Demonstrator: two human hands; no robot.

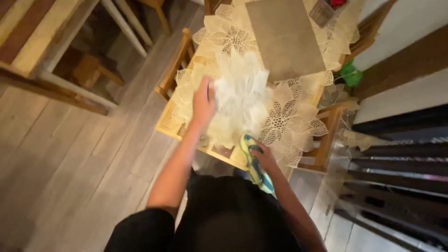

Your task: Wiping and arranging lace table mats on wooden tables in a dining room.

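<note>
Left hand (pixel 204 100): closed on a white, blurred cloth (pixel 240 93), held over the lace cover (pixel 289 116).
Right hand (pixel 264 157): wrapped around a green-and-blue rag (pixel 254 163) at the near edge of the desk (pixel 165 126).
Grey mat (pixel 284 37): laid flat farther back on the desk.

Grey mat (pixel 284 37), wooden chair (pixel 176 65), green object (pixel 351 73).

Beyond the flat grey rectangular mat (pixel 284 37), a brown box (pixel 323 11) blocks the table's (pixel 164 127) far corner; left of the mat, open lace.
</note>
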